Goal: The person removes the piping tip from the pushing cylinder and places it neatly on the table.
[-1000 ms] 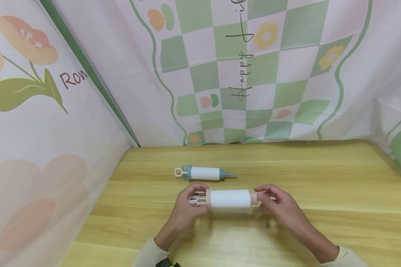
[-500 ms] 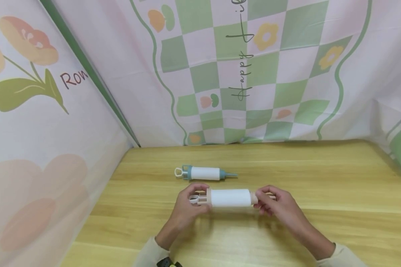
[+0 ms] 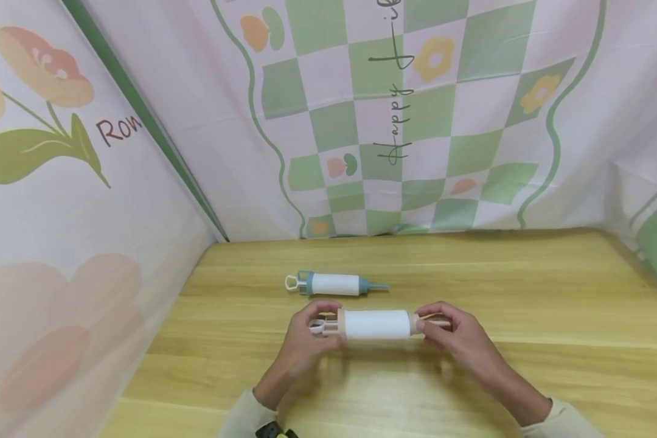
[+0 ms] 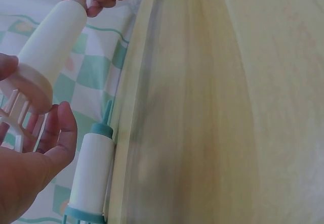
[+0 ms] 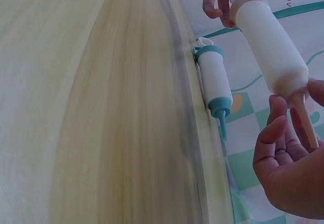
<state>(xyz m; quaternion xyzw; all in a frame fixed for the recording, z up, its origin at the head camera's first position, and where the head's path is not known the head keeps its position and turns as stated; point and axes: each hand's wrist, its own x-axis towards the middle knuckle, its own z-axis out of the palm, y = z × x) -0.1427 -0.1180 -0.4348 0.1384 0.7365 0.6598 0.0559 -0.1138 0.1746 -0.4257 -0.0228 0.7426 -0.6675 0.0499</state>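
Observation:
Between both hands lies a large syringe-like dispenser (image 3: pixel 378 324) with a white barrel, beige-pink end caps and a thin nozzle (image 5: pixel 305 121) pointing right. My left hand (image 3: pixel 305 342) grips its handle end, thumb and fingers around the wide cap (image 4: pixel 31 85); a pale pull ring (image 3: pixel 317 326) shows inside that hand. At the other end, my right hand (image 3: pixel 460 337) pinches the nozzle cap (image 3: pixel 415 324) between thumb and fingers. The dispenser is held level over the wooden table. Behind it rests a smaller teal-and-white dispenser (image 3: pixel 336 285) of the same shape.
The wooden table (image 3: pixel 525 274) reaches back to a hanging cloth (image 3: pixel 432 152) with green checks and flowers. Another printed cloth (image 3: pixel 87 213) hangs along the left side. A dark watch (image 3: pixel 272 430) sits at the left cuff.
My right-hand fingers have shifted around the nozzle cap, curling under and then opening to show more of the nozzle. My left hand and the teal dispenser stay put.

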